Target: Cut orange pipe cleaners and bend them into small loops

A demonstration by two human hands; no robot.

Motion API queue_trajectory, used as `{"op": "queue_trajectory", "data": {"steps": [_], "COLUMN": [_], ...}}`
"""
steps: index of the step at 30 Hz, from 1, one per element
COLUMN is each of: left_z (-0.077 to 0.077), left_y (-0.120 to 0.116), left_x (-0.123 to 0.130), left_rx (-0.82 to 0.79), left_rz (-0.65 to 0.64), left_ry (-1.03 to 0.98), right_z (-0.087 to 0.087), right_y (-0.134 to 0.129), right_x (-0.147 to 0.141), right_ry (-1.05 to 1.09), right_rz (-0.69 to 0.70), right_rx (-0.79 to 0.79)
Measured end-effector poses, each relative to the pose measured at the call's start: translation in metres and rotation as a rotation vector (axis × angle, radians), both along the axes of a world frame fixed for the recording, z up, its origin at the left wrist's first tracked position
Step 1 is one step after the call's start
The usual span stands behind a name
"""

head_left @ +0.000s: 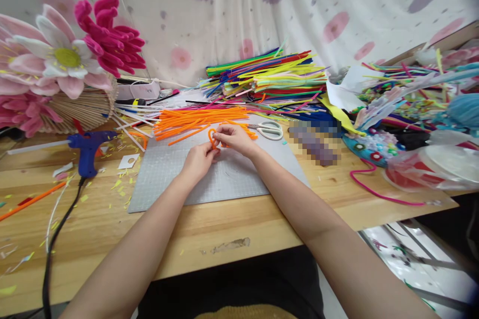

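Note:
Between my two hands is an orange pipe cleaner (211, 135), bent into a small loop above a grey cutting mat (164, 179). My left hand (199, 160) pinches its lower part from the left. From the right, my right hand (235, 138) has its thumb and fingers closed on the same pipe cleaner. Part of the bent stem is hidden behind my fingers. Just beyond the hands lies a pile of straight orange pipe cleaners (187, 120). Scissors with pale handles (271, 130) rest at the mat's upper right.
A blue glue gun (89, 152) stands at left, its black cord (62, 237) running off the front edge. Fluffy flowers (67, 57) fill the back left. Bundles of coloured pipe cleaners (269, 77) lie behind. A plastic-wrapped tub (434, 167) sits right; yellow scraps (119, 184) litter the wood.

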State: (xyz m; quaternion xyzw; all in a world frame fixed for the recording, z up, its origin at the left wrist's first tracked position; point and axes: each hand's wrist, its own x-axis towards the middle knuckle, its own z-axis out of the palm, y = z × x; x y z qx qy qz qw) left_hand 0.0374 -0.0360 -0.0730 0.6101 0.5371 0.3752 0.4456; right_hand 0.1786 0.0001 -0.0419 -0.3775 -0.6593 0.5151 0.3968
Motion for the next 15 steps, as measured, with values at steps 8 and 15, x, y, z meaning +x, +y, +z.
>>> {"op": "queue_trajectory", "data": {"steps": [8, 15], "left_z": [0.015, 0.030], "left_y": [-0.003, -0.009], "left_x": [0.001, -0.008], "left_rx": [-0.184, -0.530], "left_rz": [-0.023, -0.277], "left_ry": [-0.193, -0.509], "right_z": [-0.005, -0.007], "right_y": [0.003, 0.006], "right_x": [0.002, 0.016], "right_ry": [0.148, 0.311], "right_rz": [0.016, 0.271], "right_rx": [-0.132, -0.343]}}
